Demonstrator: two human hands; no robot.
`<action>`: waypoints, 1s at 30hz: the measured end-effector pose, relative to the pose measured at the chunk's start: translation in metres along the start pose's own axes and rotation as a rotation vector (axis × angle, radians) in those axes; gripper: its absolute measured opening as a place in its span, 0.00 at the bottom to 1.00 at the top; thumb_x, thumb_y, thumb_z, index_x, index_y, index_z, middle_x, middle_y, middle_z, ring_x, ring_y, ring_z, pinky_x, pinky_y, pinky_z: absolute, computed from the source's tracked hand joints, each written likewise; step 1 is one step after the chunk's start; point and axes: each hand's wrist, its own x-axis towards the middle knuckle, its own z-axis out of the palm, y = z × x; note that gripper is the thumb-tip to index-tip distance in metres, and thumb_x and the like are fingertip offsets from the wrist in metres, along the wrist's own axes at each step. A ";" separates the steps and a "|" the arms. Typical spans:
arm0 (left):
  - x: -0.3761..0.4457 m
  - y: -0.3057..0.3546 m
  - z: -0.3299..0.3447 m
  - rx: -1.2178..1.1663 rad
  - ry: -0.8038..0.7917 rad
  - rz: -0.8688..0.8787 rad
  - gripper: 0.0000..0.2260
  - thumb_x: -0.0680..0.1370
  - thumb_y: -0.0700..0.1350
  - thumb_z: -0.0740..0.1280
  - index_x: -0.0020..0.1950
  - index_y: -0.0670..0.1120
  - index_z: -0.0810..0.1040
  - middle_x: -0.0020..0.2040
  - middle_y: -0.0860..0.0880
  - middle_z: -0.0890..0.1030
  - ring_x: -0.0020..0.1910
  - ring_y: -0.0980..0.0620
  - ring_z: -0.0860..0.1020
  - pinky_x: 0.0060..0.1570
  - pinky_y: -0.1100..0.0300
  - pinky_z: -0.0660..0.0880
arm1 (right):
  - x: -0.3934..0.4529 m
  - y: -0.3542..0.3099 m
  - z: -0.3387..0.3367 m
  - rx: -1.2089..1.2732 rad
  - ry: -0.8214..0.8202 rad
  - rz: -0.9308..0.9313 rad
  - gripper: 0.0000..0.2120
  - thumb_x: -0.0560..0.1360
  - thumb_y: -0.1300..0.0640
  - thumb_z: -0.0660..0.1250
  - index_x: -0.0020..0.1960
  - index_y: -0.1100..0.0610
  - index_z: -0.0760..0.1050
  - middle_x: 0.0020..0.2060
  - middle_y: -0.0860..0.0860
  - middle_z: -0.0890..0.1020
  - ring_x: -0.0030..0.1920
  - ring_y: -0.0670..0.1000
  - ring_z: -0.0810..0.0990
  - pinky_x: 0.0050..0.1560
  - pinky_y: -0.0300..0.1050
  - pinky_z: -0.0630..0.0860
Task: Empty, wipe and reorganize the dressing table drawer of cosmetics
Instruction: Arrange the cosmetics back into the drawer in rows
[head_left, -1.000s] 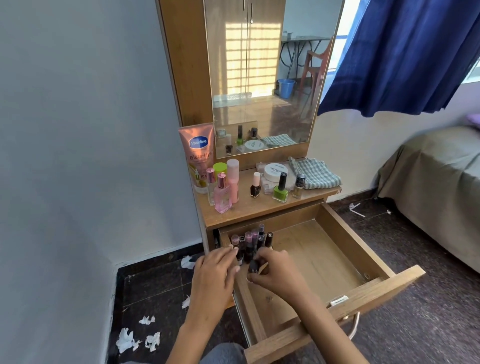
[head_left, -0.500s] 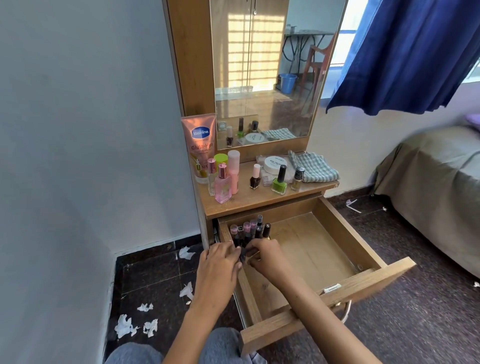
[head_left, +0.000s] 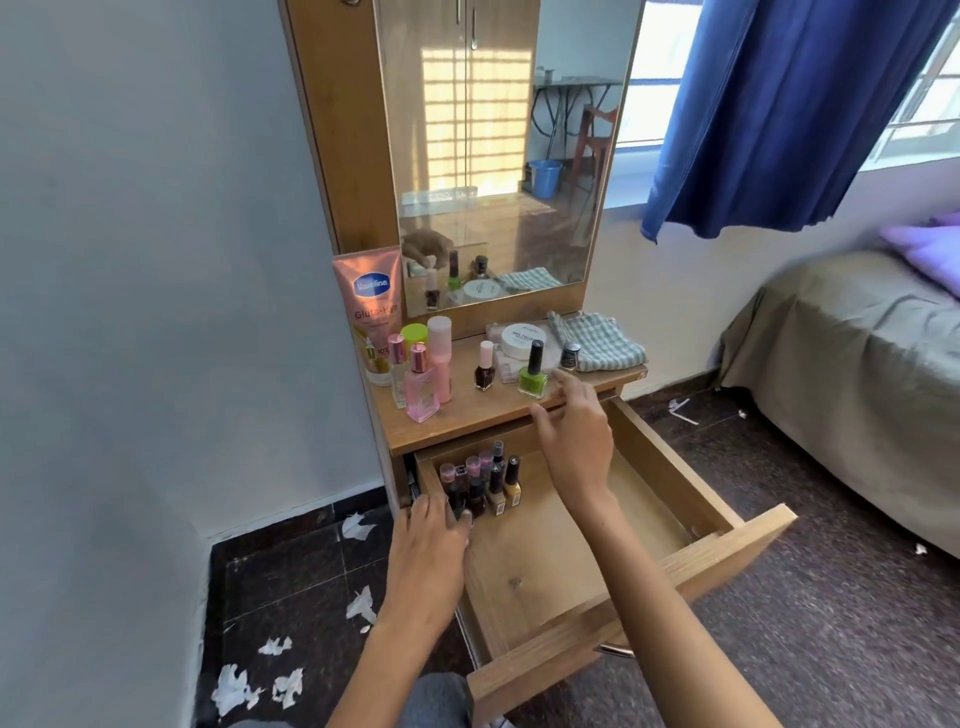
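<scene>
Wooden drawer (head_left: 691, 483): pulled fully out of the dressing table (head_left: 467, 421); its bare floor shows across most of the inside.
Nail polish bottles (head_left: 485, 480): a tight upright cluster in the drawer's rear left corner, with dark, pink and beige caps and bodies.
Left hand (head_left: 428, 551): rests on the drawer's left wall, fingers extended and touching the nearest bottles of the cluster; no bottle is visibly enclosed.
Right hand (head_left: 576, 441): raised above the drawer at the tabletop's front edge, fingers spread and relaxed, holding nothing, fingertips near the green nail polish (head_left: 532, 375).
Tabletop, left: a peach Vaseline tube (head_left: 370, 317) stands against the mirror frame; in front of it are a pink perfume bottle (head_left: 422, 392), a tall pink bottle (head_left: 440, 358) and a lime-green cap (head_left: 414, 335).
Tabletop, centre: a dark red nail polish (head_left: 484, 370) with a pale cap, then the green nail polish, then a small silver-capped bottle (head_left: 570, 356); a white round jar (head_left: 522, 340) sits behind them.
Tabletop, right: a folded checked cloth (head_left: 602, 340) lies just beside the jar.
Mirror (head_left: 493, 156): reflects the tabletop items and a sunlit room.
Floor: torn white tissue scraps (head_left: 244, 686) lie on the dark tiles left of the table.
Surroundings: a blue curtain (head_left: 789, 104) hangs at upper right, above a bed (head_left: 857, 358) with an olive cover.
</scene>
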 end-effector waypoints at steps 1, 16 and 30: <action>0.000 0.000 0.001 -0.004 0.006 0.006 0.16 0.59 0.41 0.81 0.45 0.48 0.85 0.43 0.45 0.79 0.44 0.45 0.79 0.40 0.50 0.77 | 0.006 -0.001 0.002 -0.022 -0.002 0.005 0.22 0.75 0.55 0.70 0.67 0.55 0.72 0.60 0.53 0.77 0.48 0.49 0.81 0.50 0.45 0.77; -0.002 0.000 -0.010 -0.059 -0.085 -0.044 0.18 0.82 0.46 0.55 0.72 0.55 0.66 0.69 0.50 0.65 0.70 0.51 0.61 0.68 0.53 0.55 | 0.021 0.004 0.019 -0.080 -0.051 0.040 0.12 0.75 0.52 0.70 0.56 0.56 0.77 0.52 0.51 0.80 0.51 0.52 0.79 0.44 0.44 0.74; -0.003 0.003 -0.013 -0.084 -0.082 -0.079 0.17 0.82 0.46 0.56 0.71 0.54 0.67 0.69 0.50 0.65 0.69 0.50 0.62 0.66 0.53 0.55 | -0.056 0.010 0.014 -0.298 -0.672 0.155 0.11 0.72 0.53 0.73 0.53 0.54 0.78 0.51 0.50 0.82 0.50 0.51 0.80 0.44 0.43 0.74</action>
